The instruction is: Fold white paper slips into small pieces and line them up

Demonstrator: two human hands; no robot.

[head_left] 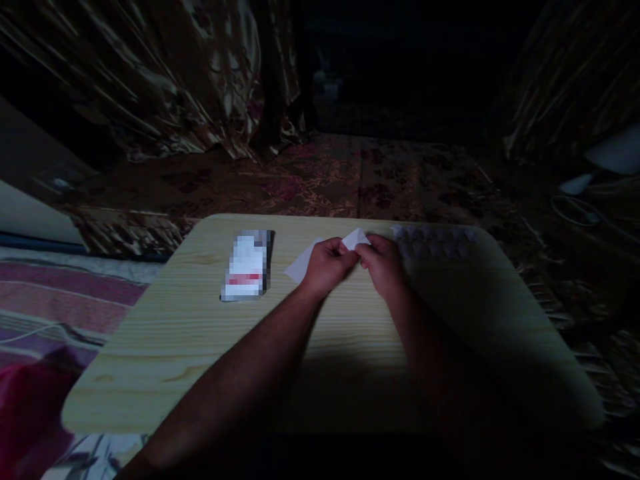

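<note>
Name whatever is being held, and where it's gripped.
A small piece of folded white paper, pinched along its lower edge and near corners by the left hand and right hand.

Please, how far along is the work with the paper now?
Two rows of small pieces at the table's far right look done, though they are dim. Both the left hand and the right hand hold a folded paper. The loose paper beside the left hand seems left to fold; how many more are needed, I cannot tell.
</note>
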